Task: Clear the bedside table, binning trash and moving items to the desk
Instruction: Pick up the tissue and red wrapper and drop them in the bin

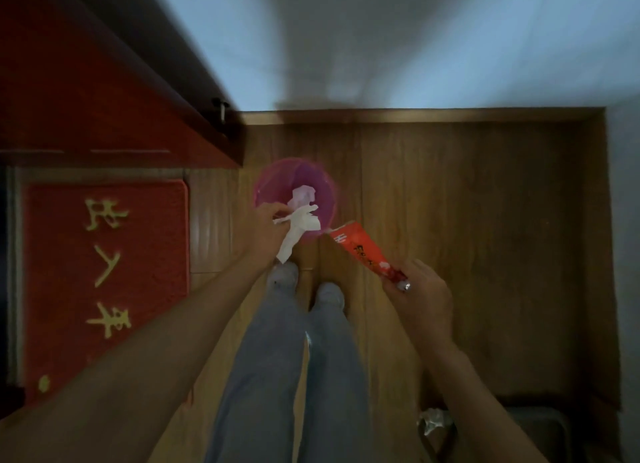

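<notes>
bin (pixel 277 185): pink, standing on the wooden floor (pixel 467 220) just ahead of the person's feet, near the corner of the red door (pixel 86 81); one crumpled white scrap is already lying inside it.
tissue (pixel 294 230): white and crumpled, hanging over the near rim of the bin, its lower end trailing outside the rim toward the feet.
wrapper (pixel 360 251): orange-red packet, tilting with its far end reaching toward the bin's near-right rim; it is not yet inside.
progress: the binning step is looking underway, with two pieces of trash at the bin and neither dropped yet; the bedside table and the desk are not showing, so what is left on them cannot be told. moving items to the desk is likely still ahead.
left hand (pixel 263 227): fingers pinching closed on the top of the tissue, holding it above the bin's near-left rim.
right hand (pixel 422 296): fingers curling closed around the near end of the wrapper, holding it out toward the bin; something small and shiny is showing at the fingers, too blurred to name.
mat (pixel 104 282): red with yellow characters, lying on the floor to the left, apart from the bin.
</notes>
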`<state>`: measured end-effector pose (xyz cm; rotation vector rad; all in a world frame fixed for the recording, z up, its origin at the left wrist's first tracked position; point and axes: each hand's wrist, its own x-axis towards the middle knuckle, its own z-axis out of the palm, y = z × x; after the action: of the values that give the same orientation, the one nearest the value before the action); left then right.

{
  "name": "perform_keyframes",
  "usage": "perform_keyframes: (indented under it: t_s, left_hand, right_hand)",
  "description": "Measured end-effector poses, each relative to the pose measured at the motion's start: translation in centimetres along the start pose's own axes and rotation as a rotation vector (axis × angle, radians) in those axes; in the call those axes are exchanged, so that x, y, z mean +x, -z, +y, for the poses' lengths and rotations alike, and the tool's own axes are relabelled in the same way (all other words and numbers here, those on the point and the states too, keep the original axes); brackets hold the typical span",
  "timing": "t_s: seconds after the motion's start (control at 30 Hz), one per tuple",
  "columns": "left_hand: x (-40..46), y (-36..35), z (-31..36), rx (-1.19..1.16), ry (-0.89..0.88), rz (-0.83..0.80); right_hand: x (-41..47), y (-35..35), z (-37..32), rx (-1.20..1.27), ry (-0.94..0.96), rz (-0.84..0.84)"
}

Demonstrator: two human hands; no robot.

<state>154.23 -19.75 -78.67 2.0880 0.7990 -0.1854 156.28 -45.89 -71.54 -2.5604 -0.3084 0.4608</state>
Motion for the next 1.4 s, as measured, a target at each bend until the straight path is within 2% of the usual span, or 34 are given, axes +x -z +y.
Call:
perform_keyframes:
  t_s: [0.23,0.4,0.53,0.67,0.77,0.87,1.0,1.1,1.23,1.4]
  left_hand:
    - [7.7,-5.8,-7.3,0.072,0.01,-0.022]
    - [10.2,-7.0,-8.8,0.143,0.006,-0.098]
    - [10.2,-5.5,-7.4,0.247,-0.1,-0.131]
    - [8.8,-2.6,-6.0,0.412,-0.32,-0.145]
    - [7.1,-0.4,-6.0,0.551,-0.379,-0.15]
    - [6.0,1.4,-6.2,0.638,-0.335,-0.184]
    - [5.1,2.8,-7.5,0.665,-0.267,-0.209]
    - [5.0,3.2,-8.3,0.683,-0.269,-0.193]
    - [6.3,3.4,-9.4,0.674,-0.274,-0.141]
    - [7.7,4.5,-9.2,0.669,-0.273,-0.116]
  right_hand:
    - [2.0,-7.6,4.3,0.019,-0.085,0.011]
    - [2.5,-10.4,4.8,0.084,-0.16,-0.001]
    - [3.5,-11.2,3.7,0.062,-0.193,-0.045]
    - [6.1,-11.0,1.3,0.099,-0.218,-0.149]
    - [8.7,-11.6,-0.6,0.056,-0.267,-0.227]
    - [11.2,-13.1,-2.6,0.127,-0.356,-0.297]
    - [14.2,-17.1,-3.5,0.016,-0.38,-0.478]
    - [16.1,-20.2,-3.8,0.016,-0.414,-0.543]
    - [18.0,-23.0,-3.9,0.102,-0.467,-0.564]
    - [19.2,-22.6,-3.9,0.08,-0.413,-0.555]
